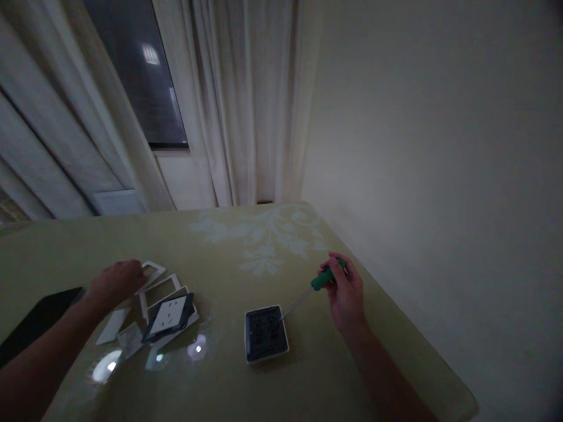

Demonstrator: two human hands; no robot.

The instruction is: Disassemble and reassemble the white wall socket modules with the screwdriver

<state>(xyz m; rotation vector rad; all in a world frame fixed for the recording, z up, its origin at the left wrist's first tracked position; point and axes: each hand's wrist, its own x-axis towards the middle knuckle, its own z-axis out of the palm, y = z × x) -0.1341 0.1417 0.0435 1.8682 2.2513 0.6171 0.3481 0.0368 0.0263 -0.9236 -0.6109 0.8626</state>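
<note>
R hand (347,293) gripped green screwdriver (315,285), shaft slanting down-left w/ tip on socket back (266,335); L hand (116,281) on white frames (155,272), grip unclear.

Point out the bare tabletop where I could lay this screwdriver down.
Free: the floral patch of table beyond the socket module, between left hand and right hand holding the screwdriver; also the near edge in front of the module. Crowded: the cover plates by the left hand.
</note>
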